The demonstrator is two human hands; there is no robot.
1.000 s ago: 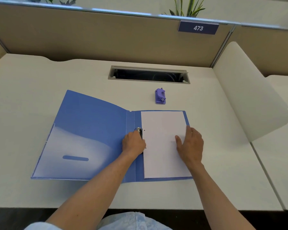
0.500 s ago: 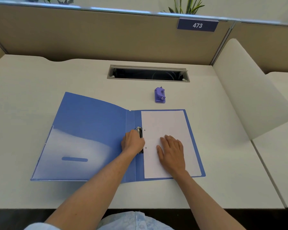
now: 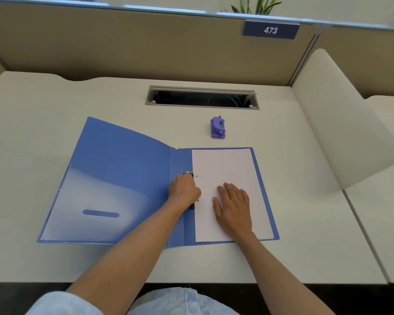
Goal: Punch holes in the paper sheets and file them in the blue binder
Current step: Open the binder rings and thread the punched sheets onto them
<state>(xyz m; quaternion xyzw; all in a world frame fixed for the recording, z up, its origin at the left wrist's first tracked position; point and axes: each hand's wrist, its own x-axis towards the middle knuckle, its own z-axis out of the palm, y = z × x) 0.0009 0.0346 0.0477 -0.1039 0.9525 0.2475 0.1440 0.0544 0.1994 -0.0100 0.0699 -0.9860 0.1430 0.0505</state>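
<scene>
white desk [image 3: 55, 110] with grey cable slot [image 3: 202, 97] near its rear edge; beige partition [image 3: 123, 42] behind, number plate 473 [image 3: 270, 30]; white curved divider [image 3: 341, 123] at right edge; plant leaves [image 3: 257, 4] above

One blue binder [image 3: 123, 178], open. One paper stack [image 3: 225, 164]; sheet count indeterminate. One purple hole punch [image 3: 218, 127] at 12 o'clock. Two hands: left hand [image 3: 184, 189], right hand [image 3: 233, 206]. One number plate [image 3: 270, 30].
</scene>
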